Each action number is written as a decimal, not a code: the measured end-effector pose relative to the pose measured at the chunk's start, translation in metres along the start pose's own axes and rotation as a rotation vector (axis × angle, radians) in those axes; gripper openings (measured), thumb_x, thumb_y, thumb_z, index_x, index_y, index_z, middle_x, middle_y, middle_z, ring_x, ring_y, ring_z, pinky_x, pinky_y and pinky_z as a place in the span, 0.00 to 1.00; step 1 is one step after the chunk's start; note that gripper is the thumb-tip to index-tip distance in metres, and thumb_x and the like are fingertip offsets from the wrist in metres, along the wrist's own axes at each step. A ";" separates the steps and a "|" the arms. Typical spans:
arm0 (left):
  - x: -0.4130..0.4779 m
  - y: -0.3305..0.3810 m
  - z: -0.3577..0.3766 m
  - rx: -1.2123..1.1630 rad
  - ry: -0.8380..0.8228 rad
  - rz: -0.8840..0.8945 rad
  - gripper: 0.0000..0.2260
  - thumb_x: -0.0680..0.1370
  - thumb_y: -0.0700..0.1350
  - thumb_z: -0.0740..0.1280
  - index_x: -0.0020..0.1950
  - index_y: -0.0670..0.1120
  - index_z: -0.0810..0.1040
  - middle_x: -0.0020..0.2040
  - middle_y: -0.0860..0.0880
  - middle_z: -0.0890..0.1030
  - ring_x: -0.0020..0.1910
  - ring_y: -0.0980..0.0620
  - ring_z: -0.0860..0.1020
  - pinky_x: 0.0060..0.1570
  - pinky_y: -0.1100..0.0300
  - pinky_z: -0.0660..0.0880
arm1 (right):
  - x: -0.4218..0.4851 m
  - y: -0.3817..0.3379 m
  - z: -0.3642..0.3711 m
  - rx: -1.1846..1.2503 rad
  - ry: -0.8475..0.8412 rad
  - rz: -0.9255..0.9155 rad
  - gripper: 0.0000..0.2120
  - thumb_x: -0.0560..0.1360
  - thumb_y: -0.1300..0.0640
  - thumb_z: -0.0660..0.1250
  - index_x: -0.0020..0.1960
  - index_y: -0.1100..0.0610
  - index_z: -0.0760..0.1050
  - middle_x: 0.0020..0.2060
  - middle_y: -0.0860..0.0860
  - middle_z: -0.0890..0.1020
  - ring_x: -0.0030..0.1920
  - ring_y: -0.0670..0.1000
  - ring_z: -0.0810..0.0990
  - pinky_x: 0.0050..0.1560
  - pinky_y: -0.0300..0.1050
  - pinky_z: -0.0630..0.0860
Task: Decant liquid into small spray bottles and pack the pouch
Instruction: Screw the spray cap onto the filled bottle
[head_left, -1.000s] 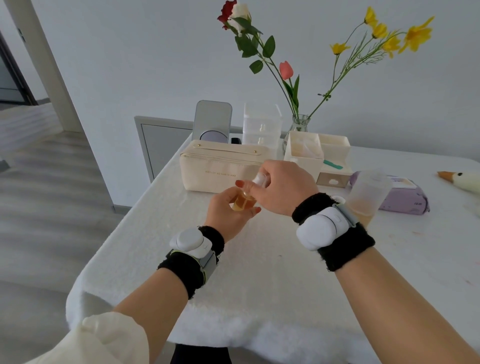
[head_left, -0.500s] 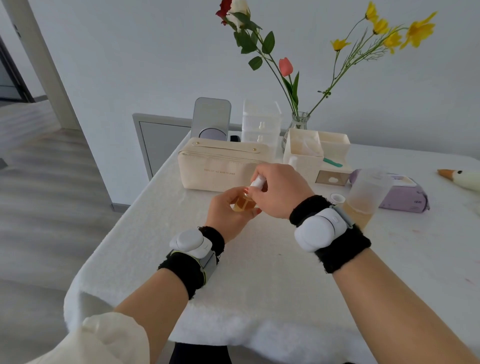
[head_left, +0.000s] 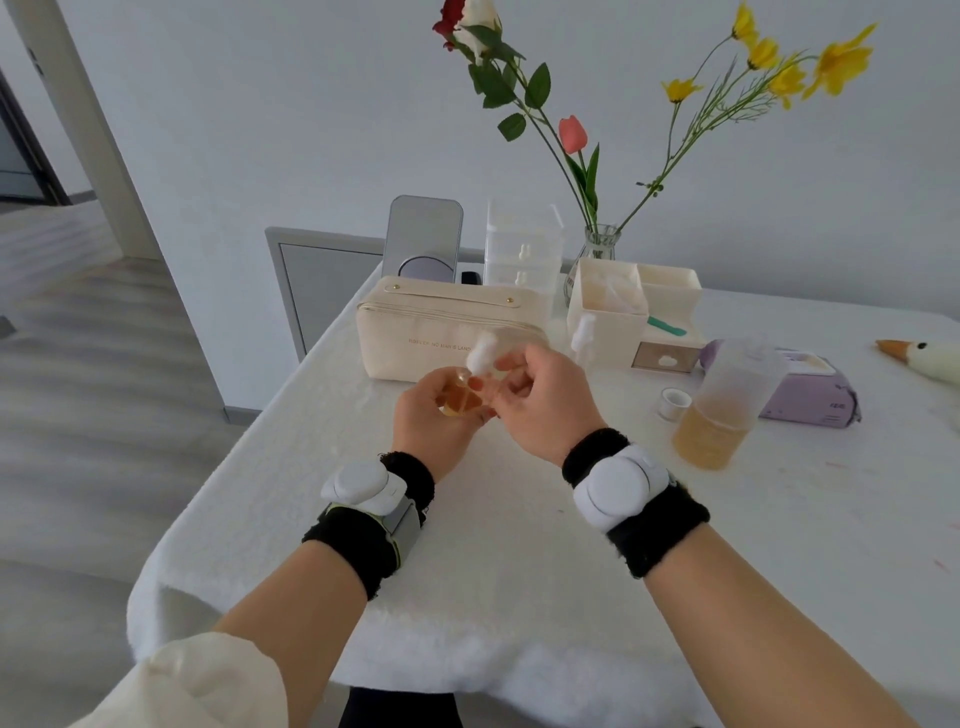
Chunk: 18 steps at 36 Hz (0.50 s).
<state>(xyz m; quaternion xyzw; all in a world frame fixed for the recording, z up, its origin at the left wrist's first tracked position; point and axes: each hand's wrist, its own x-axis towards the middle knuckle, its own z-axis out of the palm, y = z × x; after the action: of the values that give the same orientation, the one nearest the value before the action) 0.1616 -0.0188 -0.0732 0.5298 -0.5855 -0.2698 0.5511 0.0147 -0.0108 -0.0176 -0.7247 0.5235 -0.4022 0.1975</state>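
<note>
My left hand (head_left: 428, 418) grips a small clear spray bottle (head_left: 460, 400) holding amber liquid, raised just above the white table (head_left: 493, 545). Its white spray head (head_left: 483, 353) sticks up, blurred. My right hand (head_left: 545, 402) hovers right beside that head with loosely curled fingers, and a small gap shows between fingertips and head. A cream zip pouch (head_left: 441, 338) lies closed just behind both hands. A tall clear container (head_left: 719, 415) with amber liquid in its lower part stands to the right. A second small spray bottle (head_left: 582, 338), apparently empty, stands by the organiser.
A small white cap (head_left: 674, 402) lies left of the tall container, with a purple wipes pack (head_left: 810, 397) behind it. At the back stand a cream organiser (head_left: 670, 291), clear drawers (head_left: 522, 244), a mirror (head_left: 425, 234) and a flower vase (head_left: 600, 244). A goose toy (head_left: 930, 358) lies far right.
My right hand covered and gripped the spray head before; now its fingers have drawn back to the right, exposing the head. The bottle stays in my left hand.
</note>
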 end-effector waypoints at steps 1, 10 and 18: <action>0.002 -0.001 -0.002 -0.009 0.041 -0.019 0.14 0.71 0.46 0.79 0.56 0.48 0.83 0.40 0.60 0.83 0.41 0.62 0.79 0.45 0.68 0.75 | -0.004 0.005 0.003 0.015 -0.007 0.014 0.16 0.73 0.41 0.75 0.49 0.49 0.75 0.36 0.44 0.81 0.35 0.40 0.79 0.36 0.28 0.73; 0.021 -0.015 -0.022 -0.002 0.246 -0.144 0.12 0.72 0.48 0.79 0.47 0.60 0.78 0.57 0.52 0.75 0.45 0.61 0.77 0.53 0.54 0.80 | -0.035 0.063 0.004 -0.032 0.243 0.277 0.21 0.72 0.37 0.70 0.35 0.51 0.67 0.27 0.43 0.73 0.30 0.44 0.72 0.33 0.38 0.67; 0.029 -0.023 -0.018 -0.020 0.270 -0.187 0.17 0.72 0.49 0.78 0.57 0.55 0.76 0.59 0.51 0.76 0.50 0.53 0.80 0.53 0.44 0.82 | -0.016 0.085 -0.005 -0.027 0.343 0.375 0.30 0.68 0.45 0.78 0.56 0.56 0.63 0.52 0.50 0.69 0.47 0.50 0.72 0.47 0.43 0.69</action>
<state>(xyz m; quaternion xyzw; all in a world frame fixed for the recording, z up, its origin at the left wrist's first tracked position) 0.1911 -0.0477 -0.0793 0.6080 -0.4515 -0.2521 0.6024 -0.0422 -0.0269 -0.0806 -0.5387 0.6799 -0.4686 0.1672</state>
